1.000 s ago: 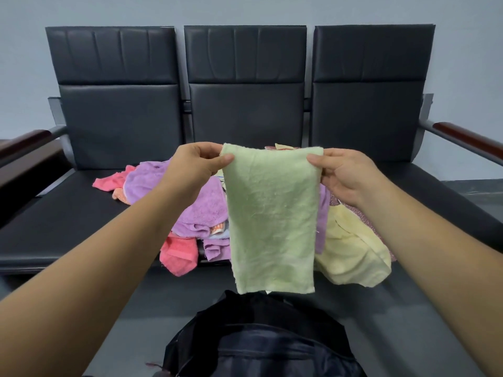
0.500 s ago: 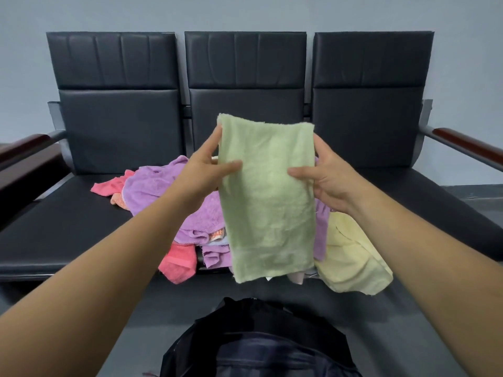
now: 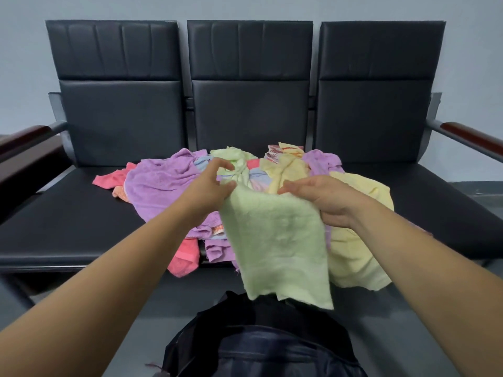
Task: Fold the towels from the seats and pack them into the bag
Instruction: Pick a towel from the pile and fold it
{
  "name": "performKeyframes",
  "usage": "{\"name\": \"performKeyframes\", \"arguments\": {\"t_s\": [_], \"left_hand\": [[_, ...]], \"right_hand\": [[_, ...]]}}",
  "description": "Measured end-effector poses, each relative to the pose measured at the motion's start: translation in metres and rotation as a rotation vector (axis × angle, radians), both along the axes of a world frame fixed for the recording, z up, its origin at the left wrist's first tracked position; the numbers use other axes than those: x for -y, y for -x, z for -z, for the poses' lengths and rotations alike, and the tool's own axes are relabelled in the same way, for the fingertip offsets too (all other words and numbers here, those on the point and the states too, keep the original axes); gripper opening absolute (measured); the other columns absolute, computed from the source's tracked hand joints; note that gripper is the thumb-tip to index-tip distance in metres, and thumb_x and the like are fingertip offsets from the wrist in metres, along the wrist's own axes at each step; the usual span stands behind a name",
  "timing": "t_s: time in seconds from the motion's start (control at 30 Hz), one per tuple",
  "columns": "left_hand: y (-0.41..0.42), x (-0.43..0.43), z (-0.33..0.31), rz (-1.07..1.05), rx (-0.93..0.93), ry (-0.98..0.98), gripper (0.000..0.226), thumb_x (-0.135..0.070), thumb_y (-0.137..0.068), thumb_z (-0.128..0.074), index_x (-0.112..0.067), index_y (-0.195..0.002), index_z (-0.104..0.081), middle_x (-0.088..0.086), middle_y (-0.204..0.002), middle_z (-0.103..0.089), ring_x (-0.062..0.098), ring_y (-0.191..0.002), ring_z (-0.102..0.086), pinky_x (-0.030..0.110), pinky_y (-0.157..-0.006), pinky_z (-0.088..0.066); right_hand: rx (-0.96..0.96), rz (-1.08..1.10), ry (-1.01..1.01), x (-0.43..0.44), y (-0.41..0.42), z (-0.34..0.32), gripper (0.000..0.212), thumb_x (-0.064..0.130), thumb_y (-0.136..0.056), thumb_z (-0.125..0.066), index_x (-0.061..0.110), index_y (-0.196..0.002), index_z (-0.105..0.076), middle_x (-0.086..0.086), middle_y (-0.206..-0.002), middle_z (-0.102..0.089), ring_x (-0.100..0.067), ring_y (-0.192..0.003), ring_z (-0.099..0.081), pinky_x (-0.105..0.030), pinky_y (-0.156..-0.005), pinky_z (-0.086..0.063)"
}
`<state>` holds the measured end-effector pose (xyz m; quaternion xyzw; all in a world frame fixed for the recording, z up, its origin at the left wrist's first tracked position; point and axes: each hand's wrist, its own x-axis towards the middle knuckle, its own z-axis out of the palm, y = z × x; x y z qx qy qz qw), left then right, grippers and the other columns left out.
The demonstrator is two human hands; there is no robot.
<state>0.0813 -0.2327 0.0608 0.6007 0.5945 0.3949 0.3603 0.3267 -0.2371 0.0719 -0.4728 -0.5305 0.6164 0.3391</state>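
Note:
A pale green towel [image 3: 277, 240] hangs folded between my two hands above the dark bag [image 3: 261, 341]. My left hand [image 3: 209, 189] pinches its upper left corner. On the upper right edge my right hand [image 3: 324, 197] grips the cloth. Behind the towel lies a heap of towels [image 3: 255, 175] on the middle seat: purple [image 3: 160, 183], pink [image 3: 185, 257], yellow [image 3: 359, 251], another green one and patterned ones. The bag stands open on the floor just below the towel's lower edge.
Three joined black seats [image 3: 68, 221] with tall backrests fill the view. A wooden armrest [image 3: 473, 137] sticks out at the right and another [image 3: 24, 137] at the left. Grey floor lies on both sides of the bag.
Both hands have come down and towards me with the green towel, from chest height before the backrests to just over the heap. The towel now hangs lower, above the bag.

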Motion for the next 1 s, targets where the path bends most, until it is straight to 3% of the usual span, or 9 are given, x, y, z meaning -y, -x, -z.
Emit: {"name": "performKeyframes", "arguments": {"t_s": [0.13,0.2,0.3,0.37,0.47,0.63,0.77,0.87,1.0], "left_hand": [[0.009,0.008,-0.005,0.219,0.124,0.104,0.021,-0.030,-0.088,-0.072,-0.018,-0.106,-0.072,0.003,-0.093,-0.065,0.023,-0.081,-0.057,0.032,-0.073,-0.047],[0.013,0.014,-0.009,0.334,-0.147,0.095,0.040,-0.028,-0.080,-0.086,-0.021,-0.115,-0.069,-0.003,-0.108,-0.069,0.014,-0.093,-0.065,0.019,-0.082,-0.050],[0.013,0.015,-0.006,0.318,-0.535,-0.026,0.029,-0.018,-0.088,-0.077,-0.017,-0.116,-0.068,-0.006,-0.092,-0.066,-0.005,-0.071,-0.056,0.007,-0.059,-0.041],[0.012,0.015,-0.003,0.275,-0.476,-0.061,0.018,-0.018,-0.095,-0.069,-0.010,-0.111,-0.069,-0.003,-0.083,-0.061,-0.005,-0.062,-0.052,0.011,-0.058,-0.041],[0.016,0.016,0.002,0.300,-0.121,0.040,0.015,-0.017,-0.101,-0.060,-0.011,-0.114,-0.065,0.004,-0.095,-0.063,0.011,-0.085,-0.061,0.033,-0.085,-0.057],[0.010,0.018,0.005,0.085,0.343,0.155,0.016,-0.017,-0.099,-0.064,-0.018,-0.115,-0.066,0.002,-0.076,-0.062,0.011,-0.053,-0.056,0.023,-0.047,-0.048],[0.005,0.021,0.004,0.067,0.661,0.250,0.012,-0.017,-0.099,-0.062,-0.010,-0.107,-0.068,0.003,-0.084,-0.071,0.012,-0.066,-0.068,0.024,-0.058,-0.057],[0.008,0.022,0.008,0.174,0.603,0.231,0.027,0.001,-0.092,-0.065,-0.008,-0.118,-0.066,0.012,-0.109,-0.075,0.018,-0.091,-0.074,0.027,-0.078,-0.062],[0.012,0.024,0.011,0.102,0.216,0.049,0.032,-0.001,-0.092,-0.069,-0.010,-0.123,-0.068,0.004,-0.108,-0.072,0.001,-0.081,-0.068,0.010,-0.066,-0.052]], "right_hand": [[0.141,-0.135,-0.066,-0.001,-0.005,0.003,0.036,-0.010,-0.082,-0.074,0.002,-0.116,-0.070,-0.016,-0.111,-0.074,-0.024,-0.100,-0.074,-0.029,-0.083,-0.061],[0.276,-0.061,-0.199,-0.001,-0.003,0.005,0.027,-0.010,-0.083,-0.073,0.004,-0.106,-0.073,-0.012,-0.101,-0.074,-0.018,-0.089,-0.072,-0.022,-0.075,-0.059],[0.269,0.008,-0.310,-0.002,-0.002,0.011,0.013,0.000,-0.086,-0.075,0.007,-0.095,-0.069,0.007,-0.076,-0.067,-0.007,-0.072,-0.062,-0.017,-0.062,-0.051],[0.215,0.026,-0.305,-0.002,-0.002,0.016,0.012,0.005,-0.090,-0.074,0.011,-0.098,-0.068,0.012,-0.076,-0.067,-0.005,-0.070,-0.061,-0.021,-0.062,-0.050],[0.057,0.105,-0.235,-0.002,0.001,0.020,0.016,0.006,-0.092,-0.072,0.020,-0.101,-0.070,-0.003,-0.100,-0.069,-0.016,-0.084,-0.068,-0.030,-0.069,-0.055],[-0.093,0.187,-0.093,-0.005,0.000,0.022,0.030,0.005,-0.089,-0.074,0.019,-0.116,-0.070,-0.013,-0.115,-0.070,-0.026,-0.093,-0.071,-0.036,-0.077,-0.060],[-0.300,0.221,0.169,-0.004,0.002,0.017,0.015,0.007,-0.093,-0.068,0.010,-0.107,-0.066,-0.013,-0.099,-0.072,-0.021,-0.082,-0.074,-0.033,-0.067,-0.063],[-0.433,0.112,0.210,-0.004,0.000,0.016,0.035,0.005,-0.085,-0.069,0.007,-0.119,-0.065,-0.018,-0.122,-0.071,-0.027,-0.110,-0.071,-0.037,-0.086,-0.061],[-0.126,0.156,0.031,-0.002,0.000,0.018,0.022,-0.011,-0.087,-0.066,0.003,-0.104,-0.069,-0.021,-0.105,-0.073,-0.025,-0.088,-0.073,-0.034,-0.075,-0.063]]}}
